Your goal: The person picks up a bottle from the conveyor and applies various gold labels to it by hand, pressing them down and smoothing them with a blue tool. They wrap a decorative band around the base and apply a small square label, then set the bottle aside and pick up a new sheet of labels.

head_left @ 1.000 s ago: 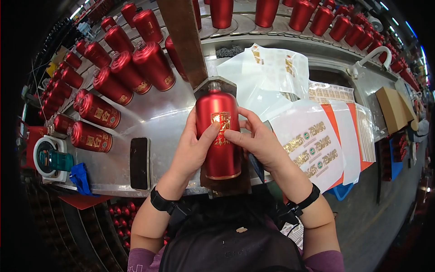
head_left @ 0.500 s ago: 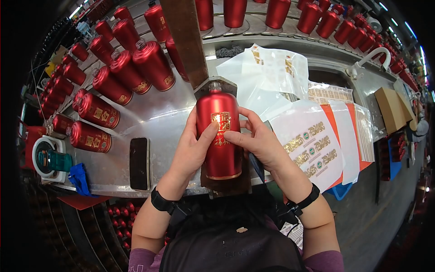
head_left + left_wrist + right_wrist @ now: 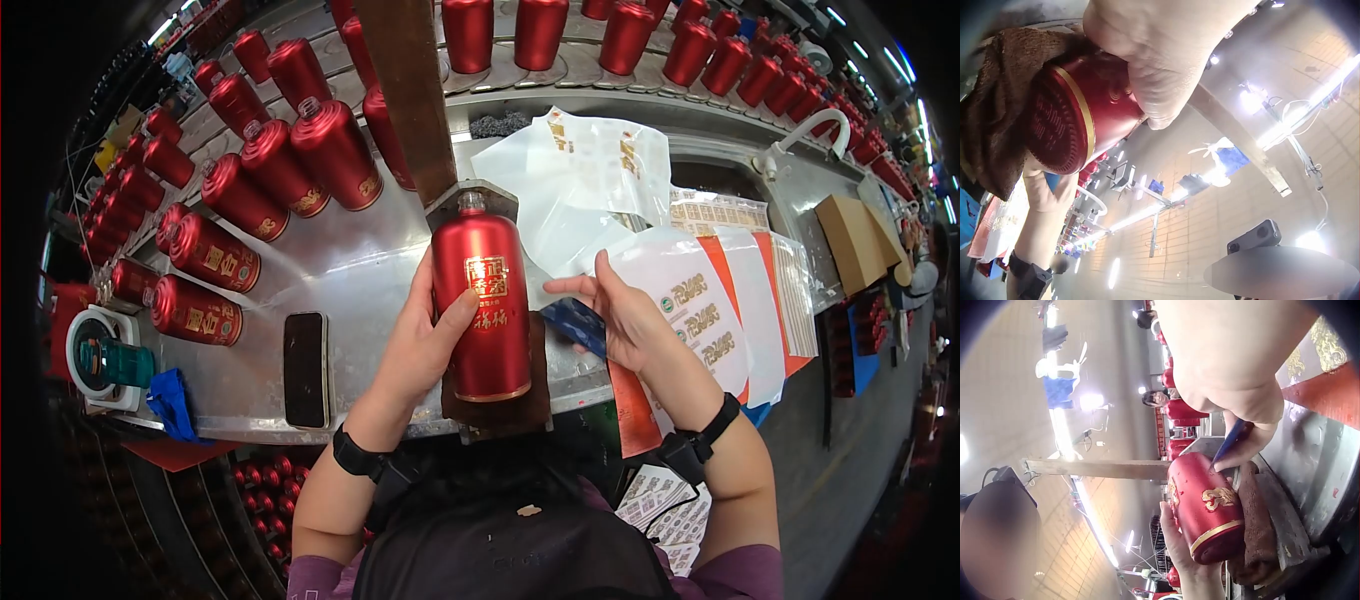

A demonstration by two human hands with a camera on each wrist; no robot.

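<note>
A red bottle (image 3: 490,360) with gold lettering lies on a brown cloth (image 3: 1254,515) over a rest at the bench's front edge, its clear neck pointing away from the person. My left hand (image 3: 418,335) grips its left side, thumb across the front beside the gold characters. To the right of the bottle, my right hand (image 3: 632,318) pinches a thin dark blue card-like piece (image 3: 575,325). In the right wrist view the blue piece (image 3: 1233,440) overlaps the bottle's side, near a raised gold emblem (image 3: 1218,498).
Label sheets (image 3: 690,300) lie to the right on the metal bench, with white film (image 3: 580,180) behind. Several red bottles (image 3: 335,155) stand at left; more line the conveyor (image 3: 570,75). A phone (image 3: 306,370) lies left. A wooden post (image 3: 410,100) rises behind the bottle.
My right hand has left the bottle's front and moved right, bringing the blue piece into fuller view. My left hand keeps its grip. The bottles on the conveyor have shifted right.
</note>
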